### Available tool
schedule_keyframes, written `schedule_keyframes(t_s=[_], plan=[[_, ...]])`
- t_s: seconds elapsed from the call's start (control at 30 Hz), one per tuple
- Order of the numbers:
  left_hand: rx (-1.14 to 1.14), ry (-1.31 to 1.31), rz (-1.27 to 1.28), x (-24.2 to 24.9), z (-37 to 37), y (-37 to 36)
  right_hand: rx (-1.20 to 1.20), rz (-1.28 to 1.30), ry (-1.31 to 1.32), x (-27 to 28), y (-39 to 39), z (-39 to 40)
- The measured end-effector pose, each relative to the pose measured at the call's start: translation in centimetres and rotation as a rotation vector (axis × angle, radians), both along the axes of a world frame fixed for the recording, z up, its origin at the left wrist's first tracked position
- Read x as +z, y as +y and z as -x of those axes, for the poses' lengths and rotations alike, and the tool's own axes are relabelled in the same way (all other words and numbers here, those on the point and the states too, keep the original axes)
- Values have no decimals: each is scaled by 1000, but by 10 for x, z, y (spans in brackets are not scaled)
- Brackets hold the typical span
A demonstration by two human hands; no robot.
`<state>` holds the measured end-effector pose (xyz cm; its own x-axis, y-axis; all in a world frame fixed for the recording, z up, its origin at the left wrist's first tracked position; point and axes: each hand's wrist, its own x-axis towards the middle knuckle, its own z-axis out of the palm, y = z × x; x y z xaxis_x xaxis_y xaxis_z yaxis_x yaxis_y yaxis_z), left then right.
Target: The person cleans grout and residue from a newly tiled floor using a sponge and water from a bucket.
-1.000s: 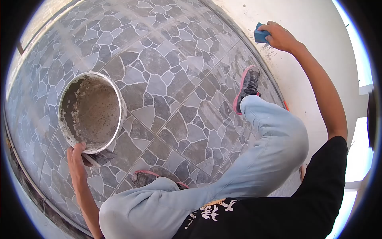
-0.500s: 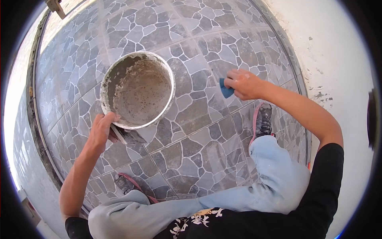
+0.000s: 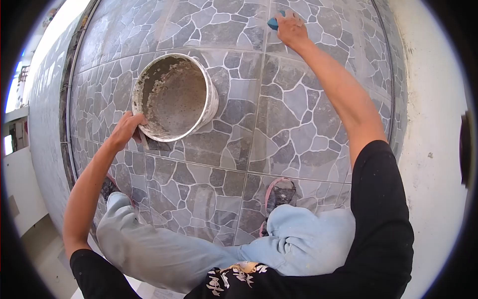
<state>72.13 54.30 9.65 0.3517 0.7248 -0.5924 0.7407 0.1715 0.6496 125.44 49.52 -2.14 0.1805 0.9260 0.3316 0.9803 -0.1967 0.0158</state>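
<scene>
My left hand [image 3: 128, 130] is closed over the near left rim of a round bucket [image 3: 213, 99], its fingers hooked at the edge. The bucket's walls are crusted with dried mortar, and a grey-brown layer covers its inside. Just below the rim, beside my left fingers, shows a flat grey piece [image 3: 157, 145], partly hidden by hand and bucket. Stretched far forward, my right hand [image 3: 293, 31] grips a blue sponge [image 3: 273, 23] close over the floor tiles. Most of the sponge is hidden under my fingers.
Tiles with a grey stone pattern [image 3: 294, 112] cover the floor, with pale joint lines between them. A white wall [image 3: 428, 149] runs along the right. On the left lies a dark channel edge [image 3: 64, 107]. My shoes [image 3: 280, 194] stand behind the bucket.
My right hand has reached forward with the sponge, from beside my shoe to farther up the floor. My view and body have shifted; my left hand stays on the bucket rim.
</scene>
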Motion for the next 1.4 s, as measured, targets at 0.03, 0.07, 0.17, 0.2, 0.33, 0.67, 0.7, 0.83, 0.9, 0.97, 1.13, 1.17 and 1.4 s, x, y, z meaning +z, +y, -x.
schedule_keyframes(t_s=[0.03,0.07,0.17,0.2,0.33,0.67,0.7,0.83,0.9,0.97,1.13,1.17,1.4], plan=[[-4,45,9,-4,-1,2,16,4,26,14,-7,9],[16,79,6,-4,1,0,153,-96,155,34,-15,33],[-50,209,20,37,-3,-5,477,-7,469,43,-105,127],[-102,299,-49,47,11,3,650,39,548,31,-151,160],[-167,633,-397,133,33,9,1180,137,651,-40,-245,218],[-149,766,-901,218,88,123,139,-146,157,-41,-49,70],[-133,762,-944,216,108,133,189,-129,193,-43,-77,88],[-201,979,-1089,195,232,141,867,65,406,-27,-236,183],[-198,1066,-1050,188,302,146,868,138,480,-22,-254,181],[25,890,-788,183,355,140,617,-5,313,-27,-181,133],[294,545,-694,139,351,62,260,-96,102,-34,-109,78],[460,392,-641,125,334,39,342,-22,136,-25,-134,101],[576,493,-426,110,496,-34,841,213,476,-19,-232,164]])
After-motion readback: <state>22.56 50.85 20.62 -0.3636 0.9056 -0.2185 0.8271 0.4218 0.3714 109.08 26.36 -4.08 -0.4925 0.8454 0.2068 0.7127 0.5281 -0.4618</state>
